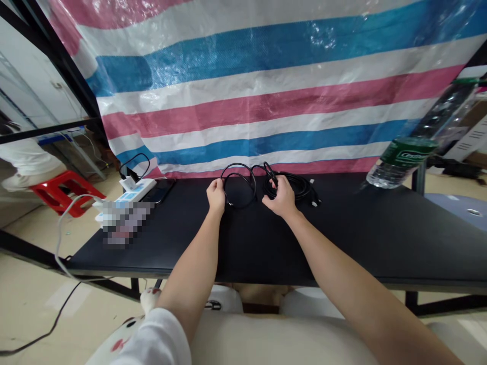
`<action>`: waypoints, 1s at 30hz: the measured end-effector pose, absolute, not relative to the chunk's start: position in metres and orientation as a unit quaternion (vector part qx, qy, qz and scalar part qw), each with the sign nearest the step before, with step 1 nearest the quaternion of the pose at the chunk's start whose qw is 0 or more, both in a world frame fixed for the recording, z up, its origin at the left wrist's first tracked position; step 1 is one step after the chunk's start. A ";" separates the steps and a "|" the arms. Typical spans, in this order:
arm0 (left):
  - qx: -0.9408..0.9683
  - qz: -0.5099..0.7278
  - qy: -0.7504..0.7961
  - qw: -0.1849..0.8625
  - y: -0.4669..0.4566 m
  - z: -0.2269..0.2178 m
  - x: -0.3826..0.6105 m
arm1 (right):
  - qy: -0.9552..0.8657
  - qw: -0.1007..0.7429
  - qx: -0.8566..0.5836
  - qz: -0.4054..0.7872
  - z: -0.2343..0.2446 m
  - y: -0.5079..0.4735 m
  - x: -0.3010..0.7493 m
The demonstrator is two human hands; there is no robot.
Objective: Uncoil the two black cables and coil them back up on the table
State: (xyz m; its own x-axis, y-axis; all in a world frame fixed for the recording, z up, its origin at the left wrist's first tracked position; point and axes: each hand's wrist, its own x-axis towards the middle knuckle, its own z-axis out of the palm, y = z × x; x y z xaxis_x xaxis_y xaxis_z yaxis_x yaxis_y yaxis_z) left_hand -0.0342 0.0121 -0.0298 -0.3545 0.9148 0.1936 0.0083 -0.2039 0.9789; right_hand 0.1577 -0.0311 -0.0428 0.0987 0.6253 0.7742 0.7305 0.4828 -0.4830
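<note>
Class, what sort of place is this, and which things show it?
Probably a makeshift indoor workspace: a black table stands before a striped plastic sheet, with a white power strip at its left end.

The table [251,248] is smooth and dull; the striped sheet [247,114] past its back edge, shiny plastic; the cable [304,187], smooth.

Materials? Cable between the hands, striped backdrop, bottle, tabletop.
Black cable: probably rubber or soft plastic jacket; dark, smooth, bends in even loops.
Striped backdrop: likely woven plastic sheet; shiny glints, creases.
Bottle: seems clear, glossy plastic; see-through, ridged body.
Tabletop: smooth black low-sheen surface; laminate or painted board, can't tell which.
</note>
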 end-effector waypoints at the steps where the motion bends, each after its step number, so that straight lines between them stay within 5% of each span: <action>1: 0.435 0.646 0.508 0.367 0.012 -0.029 -0.034 | -0.670 0.547 -0.500 -0.041 -0.043 -0.031 0.158; 10: 0.429 0.640 0.437 0.464 -0.001 -0.024 -0.016 | -0.665 0.541 -0.508 0.084 -0.039 -0.037 0.132; 14: 0.395 0.638 0.448 0.486 -0.003 -0.019 -0.018 | -0.545 0.623 -0.541 0.153 -0.035 -0.033 0.133; 20: 0.358 0.650 0.542 0.394 -0.004 -0.010 -0.025 | -0.333 0.749 -0.482 0.309 -0.032 -0.020 0.155; 30: 0.517 0.524 0.628 0.251 -0.017 -0.018 -0.004 | -0.381 0.715 -0.423 0.407 -0.030 -0.029 0.132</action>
State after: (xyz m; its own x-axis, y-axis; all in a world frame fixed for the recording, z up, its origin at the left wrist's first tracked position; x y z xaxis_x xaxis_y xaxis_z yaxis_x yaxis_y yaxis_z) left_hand -0.0042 -0.0169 -0.0178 -0.3391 0.9132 0.2261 0.3865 -0.0839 0.9185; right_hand 0.1321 -0.0293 -0.0304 0.3790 0.9033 0.2010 -0.2595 0.3122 -0.9139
